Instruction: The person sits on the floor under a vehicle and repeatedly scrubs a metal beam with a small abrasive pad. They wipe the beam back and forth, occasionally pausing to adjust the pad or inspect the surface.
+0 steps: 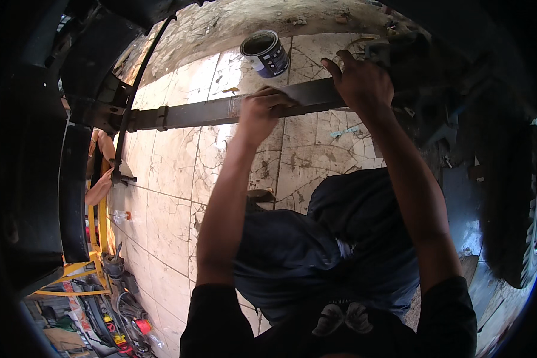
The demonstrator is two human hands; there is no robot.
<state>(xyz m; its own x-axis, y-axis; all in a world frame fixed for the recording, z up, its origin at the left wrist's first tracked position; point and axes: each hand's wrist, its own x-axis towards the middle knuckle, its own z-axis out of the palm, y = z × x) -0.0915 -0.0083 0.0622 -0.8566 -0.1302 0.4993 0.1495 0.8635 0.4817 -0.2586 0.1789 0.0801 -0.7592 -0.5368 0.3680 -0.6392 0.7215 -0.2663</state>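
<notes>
A long dark leaf spring (203, 112) runs across in front of me, with a clamp band (162, 117) near its left end. My left hand (265, 109) lies on the middle of it, fingers curled and slightly blurred. A dark flat edge shows beside these fingers; what it belongs to is unclear. Farther right, my right hand (365, 83) rests over the same spring, with thumb and forefinger apart and the other fingers partly hidden. Beyond the spring stands an open paint can (268, 55) with a dark label.
Cracked pale tiles (167, 161) cover the floor. Black vehicle frame parts (80, 191) rise at left, beside another person's bare limb (100, 186). A yellow metal stand (101, 262) and scattered tools (122, 319) lie lower left. A tyre (531, 238) is at far right.
</notes>
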